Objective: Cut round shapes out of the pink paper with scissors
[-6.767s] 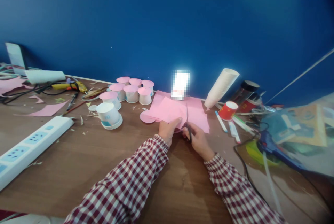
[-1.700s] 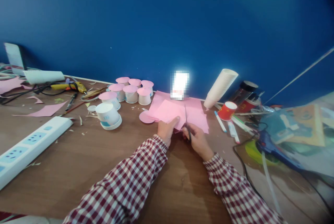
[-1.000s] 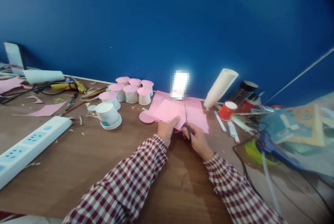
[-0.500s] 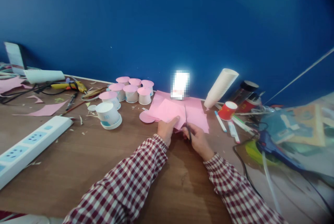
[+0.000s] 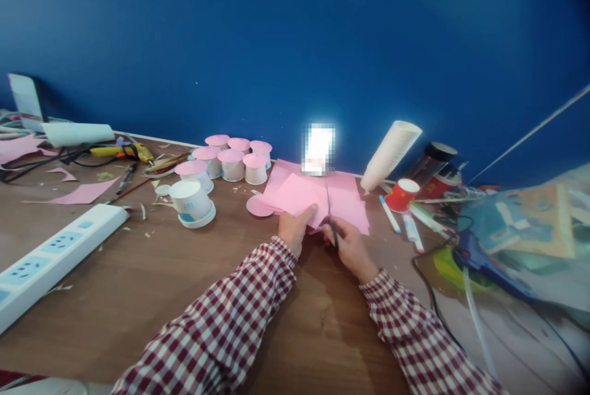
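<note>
My left hand (image 5: 294, 230) pinches the near edge of a sheet of pink paper (image 5: 297, 193), thumb on top. Closed around the handles of a pair of scissors (image 5: 334, 235) is my right hand (image 5: 351, 247). The blades point away from me and lie along the right edge of the held paper. More pink sheets (image 5: 353, 204) lie beneath, against the blue wall. A pink paper disc (image 5: 259, 206) rests just left of the stack. Several paper cups topped with pink discs (image 5: 232, 164) stand to the left.
An upright cup on stacked lids (image 5: 196, 218) is near a white power strip (image 5: 59, 254). Leaning cups (image 5: 391, 152), a red cup (image 5: 402, 195) and markers (image 5: 389, 215) sit at right, by a blue glue gun (image 5: 493, 266). A yellow glue gun (image 5: 124, 152) lies left.
Almost nothing differs. Both hands, the paper and the scissors keep practically the same position.
</note>
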`<action>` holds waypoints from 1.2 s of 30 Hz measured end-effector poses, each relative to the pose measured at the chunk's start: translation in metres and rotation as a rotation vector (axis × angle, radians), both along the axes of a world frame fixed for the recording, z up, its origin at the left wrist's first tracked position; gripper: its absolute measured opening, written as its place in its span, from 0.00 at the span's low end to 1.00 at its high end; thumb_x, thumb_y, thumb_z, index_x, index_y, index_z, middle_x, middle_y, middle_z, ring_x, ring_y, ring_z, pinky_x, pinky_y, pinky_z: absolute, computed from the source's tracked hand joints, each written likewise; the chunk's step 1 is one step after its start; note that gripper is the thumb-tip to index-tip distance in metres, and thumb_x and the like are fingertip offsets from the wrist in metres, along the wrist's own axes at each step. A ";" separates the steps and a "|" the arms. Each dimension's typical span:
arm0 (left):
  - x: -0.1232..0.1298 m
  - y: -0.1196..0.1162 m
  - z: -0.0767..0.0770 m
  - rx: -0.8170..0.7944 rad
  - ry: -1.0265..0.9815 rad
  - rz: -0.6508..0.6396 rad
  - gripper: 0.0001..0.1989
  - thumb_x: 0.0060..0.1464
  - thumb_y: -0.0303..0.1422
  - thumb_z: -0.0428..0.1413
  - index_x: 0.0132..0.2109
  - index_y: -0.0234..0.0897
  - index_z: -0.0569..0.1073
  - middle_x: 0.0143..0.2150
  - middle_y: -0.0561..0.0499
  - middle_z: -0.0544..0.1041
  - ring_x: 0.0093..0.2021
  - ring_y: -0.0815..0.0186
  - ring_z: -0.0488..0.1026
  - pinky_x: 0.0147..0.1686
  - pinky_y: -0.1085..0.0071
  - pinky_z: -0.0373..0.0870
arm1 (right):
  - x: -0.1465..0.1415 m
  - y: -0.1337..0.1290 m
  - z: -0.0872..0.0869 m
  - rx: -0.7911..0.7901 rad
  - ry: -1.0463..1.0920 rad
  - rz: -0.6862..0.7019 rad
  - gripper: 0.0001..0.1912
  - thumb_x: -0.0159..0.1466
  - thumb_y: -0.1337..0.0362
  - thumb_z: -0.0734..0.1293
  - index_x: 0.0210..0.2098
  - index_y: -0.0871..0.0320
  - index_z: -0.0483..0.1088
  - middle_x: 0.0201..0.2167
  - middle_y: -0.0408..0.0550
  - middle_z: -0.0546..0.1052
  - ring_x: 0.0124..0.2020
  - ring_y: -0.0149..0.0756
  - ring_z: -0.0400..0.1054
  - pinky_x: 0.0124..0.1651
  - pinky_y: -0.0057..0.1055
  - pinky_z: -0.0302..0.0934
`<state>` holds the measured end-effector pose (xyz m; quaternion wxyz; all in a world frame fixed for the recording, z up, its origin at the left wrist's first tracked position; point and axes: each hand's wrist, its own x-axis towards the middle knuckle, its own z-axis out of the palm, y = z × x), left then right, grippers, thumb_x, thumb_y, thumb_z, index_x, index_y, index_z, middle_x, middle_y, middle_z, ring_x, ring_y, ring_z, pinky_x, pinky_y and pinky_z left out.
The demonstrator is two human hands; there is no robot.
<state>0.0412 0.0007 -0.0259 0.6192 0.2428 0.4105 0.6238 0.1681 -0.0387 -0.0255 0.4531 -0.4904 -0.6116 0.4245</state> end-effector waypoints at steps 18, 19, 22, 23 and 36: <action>0.001 -0.002 0.002 0.026 -0.006 0.016 0.20 0.36 0.33 0.68 0.39 0.29 0.76 0.42 0.39 0.79 0.40 0.58 0.77 0.39 0.63 0.74 | 0.000 -0.001 0.001 0.004 -0.009 -0.011 0.16 0.61 0.51 0.65 0.35 0.59 0.70 0.20 0.40 0.65 0.22 0.30 0.59 0.25 0.26 0.56; 0.000 -0.002 0.002 0.028 -0.004 0.015 0.21 0.35 0.33 0.68 0.39 0.29 0.76 0.42 0.39 0.79 0.40 0.58 0.77 0.40 0.63 0.74 | 0.000 -0.001 0.000 0.003 -0.006 -0.010 0.16 0.61 0.51 0.65 0.36 0.59 0.70 0.20 0.40 0.65 0.22 0.30 0.59 0.25 0.26 0.56; 0.000 -0.001 0.000 0.027 0.004 0.005 0.21 0.35 0.33 0.68 0.39 0.28 0.76 0.41 0.38 0.79 0.40 0.58 0.77 0.40 0.63 0.74 | 0.000 0.000 0.000 -0.004 0.000 -0.013 0.16 0.61 0.51 0.65 0.37 0.59 0.70 0.20 0.40 0.65 0.22 0.30 0.59 0.25 0.26 0.56; 0.000 0.000 0.000 0.022 0.013 0.005 0.21 0.35 0.33 0.68 0.39 0.28 0.76 0.41 0.38 0.79 0.39 0.58 0.77 0.40 0.63 0.74 | 0.000 0.000 0.000 -0.007 0.002 -0.015 0.16 0.61 0.51 0.65 0.37 0.59 0.70 0.21 0.40 0.66 0.23 0.31 0.60 0.25 0.26 0.56; 0.001 0.001 -0.004 0.020 0.062 0.008 0.21 0.35 0.33 0.67 0.39 0.27 0.76 0.42 0.36 0.79 0.39 0.57 0.77 0.38 0.62 0.75 | -0.001 -0.001 0.002 0.008 0.012 0.004 0.13 0.62 0.53 0.64 0.33 0.59 0.68 0.21 0.41 0.66 0.23 0.30 0.60 0.26 0.26 0.56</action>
